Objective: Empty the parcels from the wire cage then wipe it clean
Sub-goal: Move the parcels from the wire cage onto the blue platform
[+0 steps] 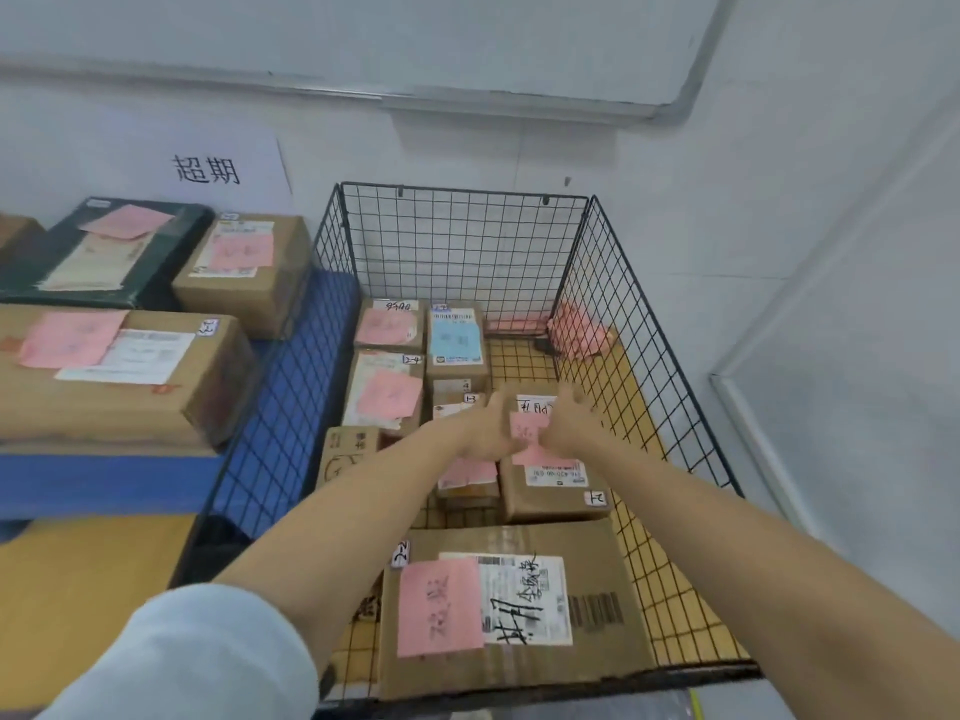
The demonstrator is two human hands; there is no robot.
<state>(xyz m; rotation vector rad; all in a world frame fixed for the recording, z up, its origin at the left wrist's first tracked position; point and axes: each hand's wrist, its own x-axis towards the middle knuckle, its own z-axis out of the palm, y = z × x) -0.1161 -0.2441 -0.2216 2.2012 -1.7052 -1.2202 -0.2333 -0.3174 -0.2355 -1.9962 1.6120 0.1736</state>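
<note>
The black wire cage (649, 314) stands on the floor in a corner and holds several cardboard parcels with pink notes. Both of my arms reach down into it to a mid-sized parcel (553, 491) in the middle. My left hand (488, 431) grips that parcel's left edge, with fingers curled onto its pink note. My right hand (569, 420) is over its far right part with fingers spread; it is blurred. A large parcel (519, 605) lies nearest me. Smaller parcels (387, 392) are stacked along the left side.
A pink cloth (582, 332) lies in the cage's far right corner. To the left, a blue shelf (104, 480) carries more boxes (119, 376) under a wall sign. Walls close the back and the right side.
</note>
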